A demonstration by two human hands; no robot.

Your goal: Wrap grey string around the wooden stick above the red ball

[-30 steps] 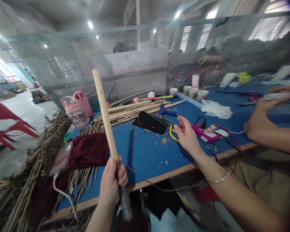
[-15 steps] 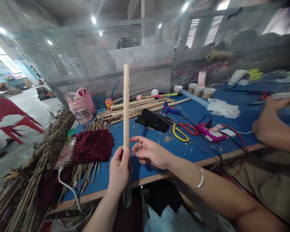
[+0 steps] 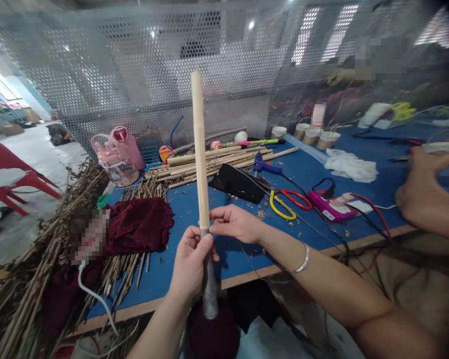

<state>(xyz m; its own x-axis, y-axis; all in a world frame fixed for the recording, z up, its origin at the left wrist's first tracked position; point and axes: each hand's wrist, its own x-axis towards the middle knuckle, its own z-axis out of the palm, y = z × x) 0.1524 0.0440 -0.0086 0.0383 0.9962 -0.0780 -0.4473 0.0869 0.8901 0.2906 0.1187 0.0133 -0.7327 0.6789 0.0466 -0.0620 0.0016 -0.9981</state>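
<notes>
L hand (image 3: 190,257) clamped on grey-wrapped lower part (image 3: 210,294) of wooden stick (image 3: 199,149), stick near-upright at table's near edge, R hand (image 3: 237,224) fingertips at stick just above L, can't tell if pinching, blue table (image 3: 239,264), maroon cloth (image 3: 140,224) left, stick pile (image 3: 228,158) far, blue glue gun (image 3: 271,167) right

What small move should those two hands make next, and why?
Perhaps the left hand should turn the pale, round wooden stick slightly: it grips the stick's grey lower covering, while the right hand is at that covering's upper edge.
</notes>
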